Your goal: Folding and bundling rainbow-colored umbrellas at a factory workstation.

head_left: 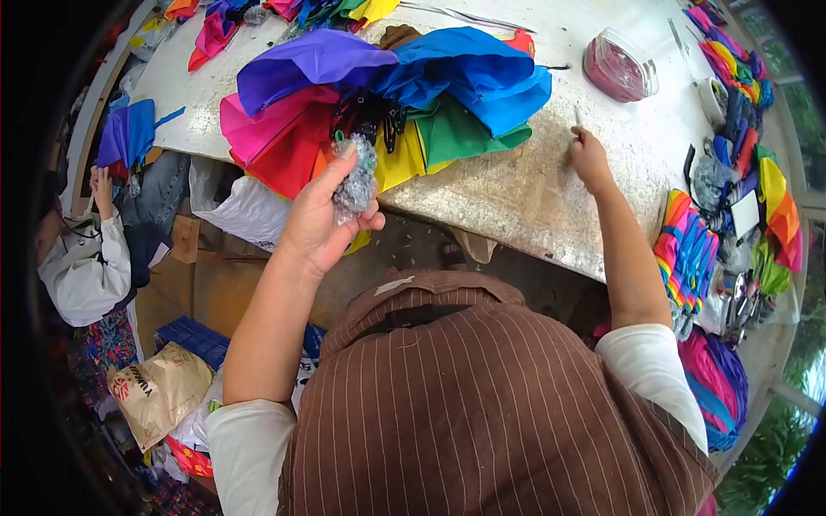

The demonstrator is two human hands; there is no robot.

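My left hand (325, 211) is closed around the plastic-wrapped handle (356, 182) of a rainbow umbrella. Its loose canopy (469, 73) fans out over the table edge in purple, blue, green, yellow, red and pink panels. Black ribs (391, 125) show at the middle of the folds. Over the table to the right, my right hand (590, 161) is closed, with thumb and forefinger together. A slim pale shape seems to stick up from those fingers, too small to name.
A clear plastic tub (618, 67) with reddish contents stands on the worn white table (516, 193). More colourful umbrellas (688, 249) pile up along the right side. Another person (99, 249) holds a purple and blue umbrella at the left. Below them lies a tan bag (163, 391).
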